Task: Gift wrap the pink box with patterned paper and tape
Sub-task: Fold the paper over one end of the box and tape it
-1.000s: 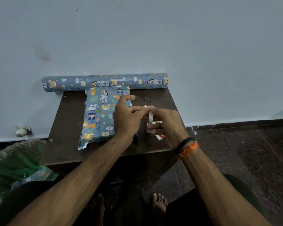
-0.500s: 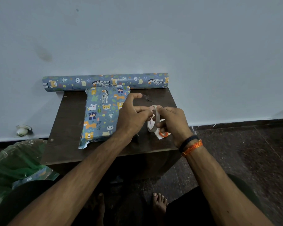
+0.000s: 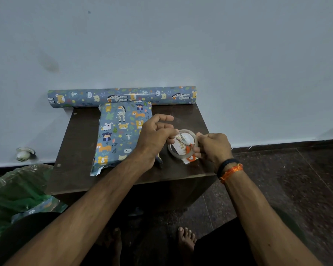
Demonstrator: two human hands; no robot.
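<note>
The box, covered in blue animal-print paper, lies lengthwise on the small dark table; the paper's near left corner is loose and torn. To its right, my right hand grips a clear tape roll by its right rim, held just above the table. My left hand pinches at the roll's left rim with thumb and fingertips, index finger raised. Orange-handled scissors lie on a white paper scrap under the roll.
A roll of the same patterned paper lies along the table's back edge against the white wall. A green plastic bag sits on the floor at the left. My bare feet are below the table's front.
The tape roll has tipped from edge-on to nearly flat, showing its ring, and both hands have shifted slightly right and down with it. The wrapped box has not moved.
</note>
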